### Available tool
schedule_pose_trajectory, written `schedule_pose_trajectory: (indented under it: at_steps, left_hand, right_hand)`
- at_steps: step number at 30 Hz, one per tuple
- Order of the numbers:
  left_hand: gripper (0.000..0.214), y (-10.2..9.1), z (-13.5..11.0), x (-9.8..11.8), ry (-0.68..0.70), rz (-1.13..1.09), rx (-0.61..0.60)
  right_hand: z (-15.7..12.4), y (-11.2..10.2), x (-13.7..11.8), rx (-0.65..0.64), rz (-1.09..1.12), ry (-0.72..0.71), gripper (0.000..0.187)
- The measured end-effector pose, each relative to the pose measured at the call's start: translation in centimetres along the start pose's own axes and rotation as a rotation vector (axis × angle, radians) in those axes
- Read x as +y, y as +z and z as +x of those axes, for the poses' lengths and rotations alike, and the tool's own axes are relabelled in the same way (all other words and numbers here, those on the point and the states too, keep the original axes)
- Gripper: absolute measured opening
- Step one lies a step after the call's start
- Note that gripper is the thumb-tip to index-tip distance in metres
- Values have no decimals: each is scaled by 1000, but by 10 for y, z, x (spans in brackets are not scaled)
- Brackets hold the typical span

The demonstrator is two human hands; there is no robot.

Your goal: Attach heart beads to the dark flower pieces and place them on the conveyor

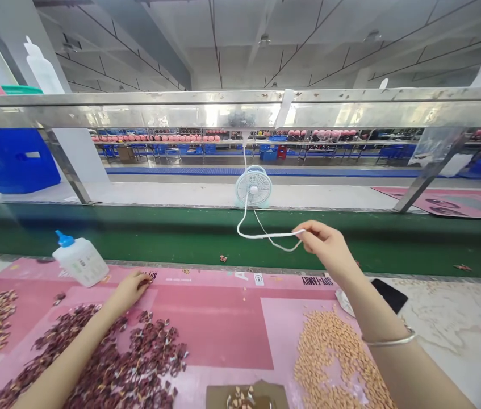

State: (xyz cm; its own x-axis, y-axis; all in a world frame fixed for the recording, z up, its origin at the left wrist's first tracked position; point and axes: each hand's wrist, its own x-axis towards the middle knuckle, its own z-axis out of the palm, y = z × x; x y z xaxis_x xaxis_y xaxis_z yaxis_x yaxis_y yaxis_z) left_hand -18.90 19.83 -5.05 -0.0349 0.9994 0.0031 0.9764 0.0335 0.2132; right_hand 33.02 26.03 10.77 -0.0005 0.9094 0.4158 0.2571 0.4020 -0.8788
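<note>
Bare metal rail (159, 108) spans the bench, slanted legs at either side; green belt (172, 241) runs beneath, flat and smooth. Beyond the belt, a small pale-blue round fan with a slatted grille (254, 188); at left, a blue plastic crate (14, 162).

Near side: pink printed mat (223, 324). On it, a loose spread of small dark-red pieces (129, 363), irregular; at right, a bed of small tan pieces (321, 341), pebble-like. Between them at the near edge, a brown tray (218, 397) with a few tan bits in it. White plastic bottle with blue nozzle cap (80, 261) near the left hand. Flat black slab (389, 295) just beyond the right forearm.

Right hand (323, 241): raised over the belt, thumb and fingers pinching a slim white cord (283, 234), which sags in a loop before the fan. Silver bangle (393, 342) at the wrist.

Left hand (132, 289): low at the mat's far edge, palm down, fingers curled; cannot tell whether they grip anything.
</note>
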Motion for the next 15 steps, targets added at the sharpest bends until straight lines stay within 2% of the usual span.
schedule_pose_trajectory:
  at_steps: [3,6,9,12,15]
  left_hand:
    - [26,-5,-8,7,10,29,-30]
    - [25,-12,-13,19,16,49,-36]
    - [24,-21,-13,39,36,33,-9]
    - [25,-33,-4,71,107,-33,26]
    - [32,-45,18,110,188,-109,56]
  right_hand:
    - [0,-1,21,-165,31,160,40]
    - [6,10,42,-228,72,271,35]
    - [23,30,56,-272,110,348,26]
    - [63,66,56,-285,139,367,30]
    - [123,128,42,-275,154,300,38]
